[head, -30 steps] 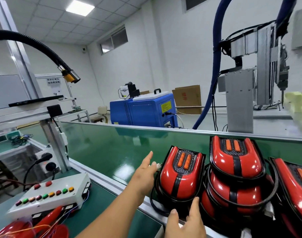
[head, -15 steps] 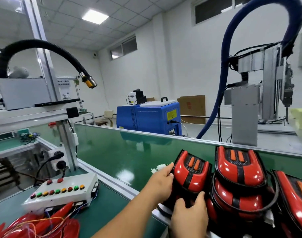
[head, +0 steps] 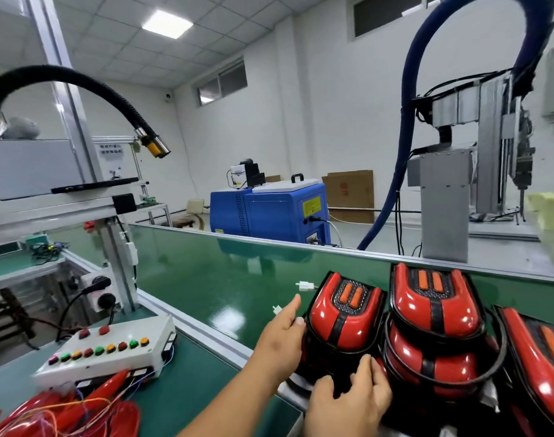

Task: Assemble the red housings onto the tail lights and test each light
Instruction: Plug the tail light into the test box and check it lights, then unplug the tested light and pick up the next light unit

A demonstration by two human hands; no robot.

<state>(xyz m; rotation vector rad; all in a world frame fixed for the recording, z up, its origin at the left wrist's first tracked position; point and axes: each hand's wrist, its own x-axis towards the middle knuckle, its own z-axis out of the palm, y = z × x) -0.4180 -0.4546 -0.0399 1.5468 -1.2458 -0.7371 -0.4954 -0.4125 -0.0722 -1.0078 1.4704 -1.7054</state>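
Note:
A red and black tail light (head: 341, 316) with two orange strips stands at the near edge of the green conveyor belt (head: 212, 279). My left hand (head: 278, 339) holds its left side, fingers curled against it and thumb raised free. My right hand (head: 348, 402) grips the black near edge of the same light. Two small white connectors (head: 304, 286) hang on wires just left of the light. Loose red housings (head: 80, 414) with thin wires lie at the bottom left.
Two more tail lights (head: 433, 298) sit stacked right beside the held one, and another (head: 540, 348) is at the far right. A white button box (head: 108, 354) sits on the near bench. A blue machine (head: 269, 209) stands behind the belt; a black hose nozzle (head: 152, 143) hangs upper left.
My left hand went from open beside the tail light to holding its side, and my right hand closed on its near edge. The view has tilted upward.

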